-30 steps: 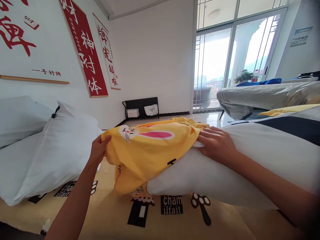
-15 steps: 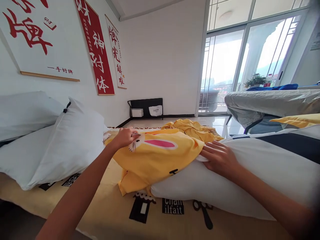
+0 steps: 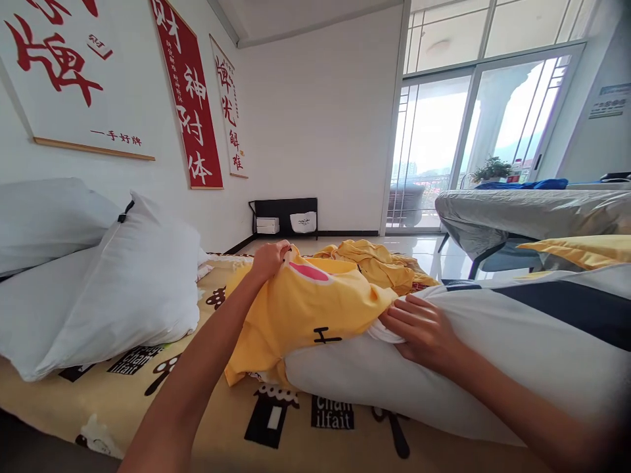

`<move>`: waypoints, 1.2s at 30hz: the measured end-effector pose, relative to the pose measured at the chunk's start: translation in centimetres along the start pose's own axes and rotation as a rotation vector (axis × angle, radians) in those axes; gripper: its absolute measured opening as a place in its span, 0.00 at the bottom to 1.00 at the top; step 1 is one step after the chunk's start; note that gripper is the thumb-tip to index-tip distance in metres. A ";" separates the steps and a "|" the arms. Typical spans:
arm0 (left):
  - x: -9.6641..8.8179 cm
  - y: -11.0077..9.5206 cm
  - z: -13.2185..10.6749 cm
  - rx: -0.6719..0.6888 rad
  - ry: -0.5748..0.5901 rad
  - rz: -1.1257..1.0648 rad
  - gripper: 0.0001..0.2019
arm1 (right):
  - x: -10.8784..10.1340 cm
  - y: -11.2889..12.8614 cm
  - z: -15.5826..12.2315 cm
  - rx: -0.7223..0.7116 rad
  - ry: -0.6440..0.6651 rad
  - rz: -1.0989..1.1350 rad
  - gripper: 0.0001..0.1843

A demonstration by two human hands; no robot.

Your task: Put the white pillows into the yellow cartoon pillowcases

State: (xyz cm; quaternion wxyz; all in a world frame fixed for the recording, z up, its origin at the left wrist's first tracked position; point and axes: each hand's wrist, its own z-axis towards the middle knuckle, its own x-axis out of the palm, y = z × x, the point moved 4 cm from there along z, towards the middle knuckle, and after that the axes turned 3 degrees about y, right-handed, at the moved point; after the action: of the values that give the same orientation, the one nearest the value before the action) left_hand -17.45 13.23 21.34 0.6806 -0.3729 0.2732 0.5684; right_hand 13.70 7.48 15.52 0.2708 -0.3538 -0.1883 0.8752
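A yellow pillowcase (image 3: 296, 325) with a pink-eared rabbit print lies partly over the end of a long white pillow (image 3: 345, 374). At the upper left of its cloth, my left hand (image 3: 270, 260) is closed and pinches a fold, hiding part of the rabbit's face. My right hand (image 3: 424, 328) grips the case's right edge, where white pillow fabric bunches under the fingers. The cloth is drawn between both hands. Where the right thumb sits cannot be seen clearly.
Beneath is a tan printed bedspread (image 3: 197, 401). White pillows (image 3: 133, 282) lean at left. Crumpled yellow cloth (image 3: 374, 259) lies behind the case. At right are another yellow piece (image 3: 582, 249) and a covered table (image 3: 532, 210). A black rack (image 3: 283, 213) stands by the wall.
My left hand has moved right and slightly up with the pillowcase, folding the rabbit print shorter. My right hand has shifted slightly left and down. The camera view has turned a little.
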 end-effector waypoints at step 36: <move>-2.6 4.8 -12.0 0.019 0.028 -0.168 0.21 | 8.6 -5.1 8.6 0.517 0.911 0.837 0.29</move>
State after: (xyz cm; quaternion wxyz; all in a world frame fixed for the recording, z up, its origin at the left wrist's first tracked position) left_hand -22.09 2.30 15.59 0.7257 -0.3960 0.2558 0.5012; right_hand 4.04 15.46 19.60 0.0371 -0.6548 0.3135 0.6867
